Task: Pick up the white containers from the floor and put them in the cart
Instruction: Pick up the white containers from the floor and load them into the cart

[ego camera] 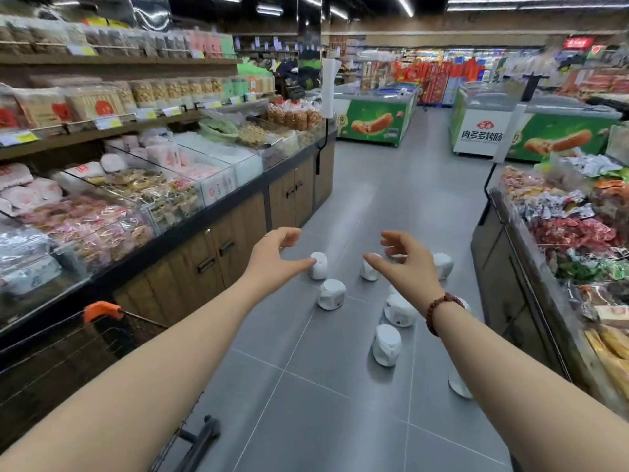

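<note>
Risk: the white containers (332, 294) lie scattered on the floor (340, 420) in mid-aisle, some upright, some tipped. A careless reach may knock one over and send it rolling toward the floor's right edge, beneath the display. Taking two at once may give a weak hold and a drop short of the cart (68, 352), which stands at the floor's left edge. My left hand (272, 253) and right hand (405, 264) extend forward above the containers, both empty, fingers loosely curled.

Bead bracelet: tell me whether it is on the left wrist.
No, the bead bracelet circles the wrist behind the right hand; the left hand's wrist is bare.
</note>
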`<control>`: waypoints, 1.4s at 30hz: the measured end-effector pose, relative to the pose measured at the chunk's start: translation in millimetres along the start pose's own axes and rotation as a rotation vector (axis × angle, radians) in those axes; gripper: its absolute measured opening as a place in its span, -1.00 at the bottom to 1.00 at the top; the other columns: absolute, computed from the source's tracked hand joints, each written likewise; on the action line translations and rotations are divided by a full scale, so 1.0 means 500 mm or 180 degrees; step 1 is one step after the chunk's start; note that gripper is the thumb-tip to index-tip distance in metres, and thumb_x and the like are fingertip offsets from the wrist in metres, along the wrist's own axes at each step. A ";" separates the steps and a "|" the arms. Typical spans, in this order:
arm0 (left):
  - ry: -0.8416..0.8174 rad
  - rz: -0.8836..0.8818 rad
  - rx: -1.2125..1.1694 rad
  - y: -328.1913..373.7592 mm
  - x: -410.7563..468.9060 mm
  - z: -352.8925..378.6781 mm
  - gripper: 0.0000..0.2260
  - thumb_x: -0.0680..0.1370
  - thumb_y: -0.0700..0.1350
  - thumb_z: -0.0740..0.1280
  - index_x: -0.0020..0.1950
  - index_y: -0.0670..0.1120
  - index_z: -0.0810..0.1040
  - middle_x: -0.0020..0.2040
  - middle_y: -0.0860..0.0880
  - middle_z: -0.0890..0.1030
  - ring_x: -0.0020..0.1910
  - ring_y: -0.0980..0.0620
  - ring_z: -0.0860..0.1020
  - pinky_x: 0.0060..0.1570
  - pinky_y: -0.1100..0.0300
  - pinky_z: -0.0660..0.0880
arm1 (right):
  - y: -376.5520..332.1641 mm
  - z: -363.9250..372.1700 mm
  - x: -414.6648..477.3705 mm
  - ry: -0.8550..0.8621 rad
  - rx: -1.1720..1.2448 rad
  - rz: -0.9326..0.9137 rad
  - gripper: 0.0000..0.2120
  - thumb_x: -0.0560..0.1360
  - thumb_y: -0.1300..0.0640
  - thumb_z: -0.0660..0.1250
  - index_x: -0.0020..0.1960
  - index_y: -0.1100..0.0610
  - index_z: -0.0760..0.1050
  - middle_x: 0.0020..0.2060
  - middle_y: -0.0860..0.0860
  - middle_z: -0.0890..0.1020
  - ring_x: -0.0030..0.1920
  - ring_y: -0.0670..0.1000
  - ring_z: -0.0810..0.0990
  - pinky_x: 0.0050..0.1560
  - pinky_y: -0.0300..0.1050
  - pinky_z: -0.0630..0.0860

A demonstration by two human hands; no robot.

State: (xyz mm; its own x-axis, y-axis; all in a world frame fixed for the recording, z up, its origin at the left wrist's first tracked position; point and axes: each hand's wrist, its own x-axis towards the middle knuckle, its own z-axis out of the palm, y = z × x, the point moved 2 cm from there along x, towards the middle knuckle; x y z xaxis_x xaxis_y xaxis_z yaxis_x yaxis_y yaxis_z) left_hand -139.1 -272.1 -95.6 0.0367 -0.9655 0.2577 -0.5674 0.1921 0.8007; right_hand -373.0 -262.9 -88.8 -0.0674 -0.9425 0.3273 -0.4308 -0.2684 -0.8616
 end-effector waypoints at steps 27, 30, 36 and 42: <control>-0.0899 -0.1448 -0.0118 -0.511 0.829 0.473 -0.45 0.37 -0.11 0.54 0.31 -0.12 0.46 0.23 -0.07 0.51 0.16 0.06 0.46 0.16 0.28 0.31 | 0.683 0.303 0.809 -0.0843 -0.0378 0.1401 -0.48 0.36 0.04 0.51 0.26 0.13 0.44 0.09 -0.03 0.53 0.08 -0.03 0.49 0.15 -0.15 0.41; -0.0788 -0.1679 -0.0120 -0.576 0.923 0.535 -0.36 0.29 -0.03 0.59 0.32 -0.08 0.46 0.24 -0.05 0.52 0.18 0.05 0.48 0.21 0.24 0.35 | 0.789 0.330 0.923 -0.1060 -0.0375 0.1432 -0.51 0.37 0.08 0.50 0.24 0.11 0.45 0.11 -0.04 0.53 0.06 -0.05 0.49 0.07 -0.20 0.38; -0.0648 -0.2136 0.0020 -0.692 1.089 0.663 -0.39 0.34 -0.13 0.56 0.34 -0.14 0.45 0.27 -0.10 0.51 0.23 0.00 0.47 0.21 0.24 0.33 | 0.986 0.374 1.108 -0.1411 -0.0446 0.1727 -0.48 0.37 0.07 0.50 0.28 0.11 0.43 0.13 -0.05 0.51 0.07 -0.04 0.49 0.05 -0.20 0.36; -0.0694 -0.2398 0.0042 -0.818 1.181 0.760 -0.40 0.35 -0.15 0.56 0.34 -0.16 0.45 0.28 -0.11 0.52 0.25 -0.01 0.48 0.19 0.28 0.31 | 1.142 0.447 1.158 -0.1601 -0.0427 0.2102 -0.46 0.37 0.08 0.51 0.29 0.10 0.40 0.16 -0.06 0.50 0.08 -0.04 0.49 0.05 -0.20 0.38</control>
State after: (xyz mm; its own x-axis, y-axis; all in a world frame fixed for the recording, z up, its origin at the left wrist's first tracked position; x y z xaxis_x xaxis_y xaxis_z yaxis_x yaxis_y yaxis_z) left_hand -198.1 -987.2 -476.2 0.2540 -0.8478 -0.4655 -0.4635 -0.5291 0.7108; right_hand -456.6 -1006.5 -477.9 0.0523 -0.8825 -0.4674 -0.5491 0.3656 -0.7515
